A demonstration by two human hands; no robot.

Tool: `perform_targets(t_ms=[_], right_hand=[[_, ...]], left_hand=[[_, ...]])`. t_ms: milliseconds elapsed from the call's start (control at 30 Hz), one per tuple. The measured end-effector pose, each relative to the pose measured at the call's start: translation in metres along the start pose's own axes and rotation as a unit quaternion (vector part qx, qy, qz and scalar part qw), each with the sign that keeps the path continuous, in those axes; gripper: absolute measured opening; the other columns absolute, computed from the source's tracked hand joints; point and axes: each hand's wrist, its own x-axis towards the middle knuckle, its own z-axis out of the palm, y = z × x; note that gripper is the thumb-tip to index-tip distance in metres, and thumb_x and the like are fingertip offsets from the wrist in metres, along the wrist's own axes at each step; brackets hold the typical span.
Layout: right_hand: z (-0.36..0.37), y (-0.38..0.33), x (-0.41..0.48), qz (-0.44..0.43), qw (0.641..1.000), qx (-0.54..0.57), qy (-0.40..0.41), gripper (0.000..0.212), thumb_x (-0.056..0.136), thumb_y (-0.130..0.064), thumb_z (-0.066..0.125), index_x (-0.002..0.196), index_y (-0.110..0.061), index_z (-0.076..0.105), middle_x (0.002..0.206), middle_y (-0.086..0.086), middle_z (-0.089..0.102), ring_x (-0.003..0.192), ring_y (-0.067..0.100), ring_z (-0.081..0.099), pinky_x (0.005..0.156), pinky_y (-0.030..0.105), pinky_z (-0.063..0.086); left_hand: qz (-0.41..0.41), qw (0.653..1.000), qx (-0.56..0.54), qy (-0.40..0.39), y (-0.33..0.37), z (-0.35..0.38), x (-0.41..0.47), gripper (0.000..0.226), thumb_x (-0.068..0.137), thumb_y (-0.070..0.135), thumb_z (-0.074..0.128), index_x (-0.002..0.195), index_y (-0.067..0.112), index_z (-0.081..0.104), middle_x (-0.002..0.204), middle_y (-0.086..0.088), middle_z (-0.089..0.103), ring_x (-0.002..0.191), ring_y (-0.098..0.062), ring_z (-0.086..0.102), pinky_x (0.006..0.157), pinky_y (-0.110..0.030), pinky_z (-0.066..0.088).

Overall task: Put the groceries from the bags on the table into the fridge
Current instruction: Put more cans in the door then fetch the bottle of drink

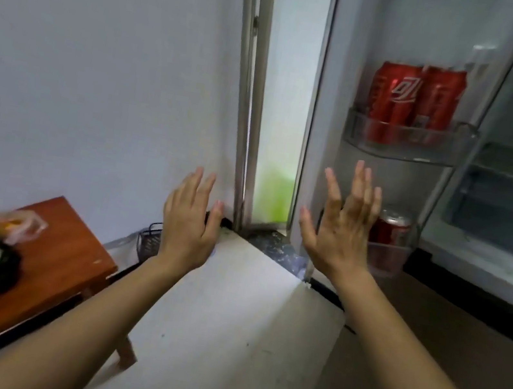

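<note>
No grip – both hands empty, left hand (190, 217), right hand (340, 232), door shelf (406, 144) holding red cans (413, 101)

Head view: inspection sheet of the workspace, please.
Surface: wooden table at lower left, partly in view.
Job's things: black bag holding something pale green, clear bag with something orange, both on the table; fridge door open, red cans in its upper rack, one can lower.
Clutter: dark wire basket on the floor by the wall.
Grippers: left hand and right hand open, empty, fingers spread.
Cables: nothing seen.
Surroundings: white wall, pale floor.
</note>
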Motion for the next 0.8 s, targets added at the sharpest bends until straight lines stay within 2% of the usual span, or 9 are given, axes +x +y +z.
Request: perform_targets(t_ms=[100, 200, 367, 433, 500, 667, 800], right_hand=[[0.030, -0.069, -0.001, -0.018, 0.998, 0.058, -0.030, 0.074, 0.090, -0.042, 0.058, 0.153, -0.016, 0.028, 0.161, 0.025, 0.017, 0.150, 0.041, 0.015, 0.121, 0.056, 0.010], [0.053, -0.135, -0.002, -0.024, 0.991, 0.099, -0.085, 0.074, 0.089, -0.039, 0.057, 0.153, -0.014, 0.030, 0.162, 0.024, 0.017, 0.150, 0.040, 0.015, 0.120, 0.054, 0.011], [0.085, -0.279, -0.009, -0.086, 0.970, 0.140, -0.177, 0.067, 0.089, -0.038, 0.052, 0.149, -0.012, 0.037, 0.153, 0.023, 0.034, 0.142, 0.042, 0.030, 0.114, 0.057, 0.025], [0.097, -0.347, -0.019, -0.097, 0.963, 0.152, -0.199, 0.064, 0.092, -0.038, 0.049, 0.148, -0.012, 0.037, 0.153, 0.021, 0.037, 0.142, 0.040, 0.031, 0.114, 0.057, 0.027], [0.108, -0.418, -0.036, -0.105, 0.954, 0.168, -0.224, 0.062, 0.094, -0.037, 0.053, 0.149, -0.013, 0.037, 0.154, 0.019, 0.037, 0.145, 0.037, 0.030, 0.116, 0.055, 0.027], [0.129, -0.581, -0.096, -0.193, 0.904, 0.203, -0.324, 0.059, 0.094, -0.036, 0.052, 0.148, -0.017, 0.039, 0.152, 0.013, 0.041, 0.145, 0.032, 0.031, 0.116, 0.047, 0.029], [0.139, -0.677, -0.139, -0.246, 0.858, 0.217, -0.395, 0.051, 0.097, -0.037, 0.049, 0.144, -0.019, 0.042, 0.146, 0.006, 0.044, 0.138, 0.027, 0.037, 0.107, 0.042, 0.041]], left_hand=[[-0.045, 0.994, 0.097, 0.003, -0.056, -0.053, -0.019, 0.056, 0.102, 0.040, 0.034, 0.152, 0.014, 0.035, 0.162, -0.011, 0.027, 0.149, -0.029, 0.023, 0.118, -0.052, 0.022], [-0.089, 0.981, 0.173, -0.014, -0.109, -0.108, -0.042, 0.060, 0.101, 0.045, 0.028, 0.152, 0.013, 0.034, 0.162, -0.013, 0.025, 0.149, -0.032, 0.022, 0.117, -0.054, 0.022], [-0.186, 0.950, 0.249, -0.029, -0.220, -0.218, -0.117, 0.066, 0.099, 0.050, 0.021, 0.152, 0.014, 0.035, 0.162, -0.014, 0.025, 0.149, -0.032, 0.021, 0.117, -0.057, 0.022], [-0.205, 0.938, 0.277, -0.040, -0.263, -0.261, -0.153, 0.067, 0.098, 0.050, 0.019, 0.151, 0.013, 0.037, 0.161, -0.014, 0.027, 0.148, -0.032, 0.024, 0.115, -0.058, 0.025], [-0.229, 0.928, 0.288, -0.053, -0.305, -0.300, -0.188, 0.066, 0.099, 0.051, 0.019, 0.152, 0.015, 0.035, 0.162, -0.012, 0.026, 0.149, -0.030, 0.021, 0.117, -0.057, 0.022], [-0.285, 0.907, 0.296, -0.094, -0.400, -0.378, -0.271, 0.071, 0.098, 0.055, 0.012, 0.154, 0.016, 0.031, 0.164, -0.010, 0.020, 0.152, -0.028, 0.014, 0.121, -0.053, 0.016], [-0.334, 0.888, 0.288, -0.127, -0.463, -0.417, -0.321, 0.075, 0.096, 0.058, 0.004, 0.157, 0.019, 0.021, 0.166, -0.006, 0.012, 0.153, -0.024, 0.007, 0.122, -0.052, 0.013]])
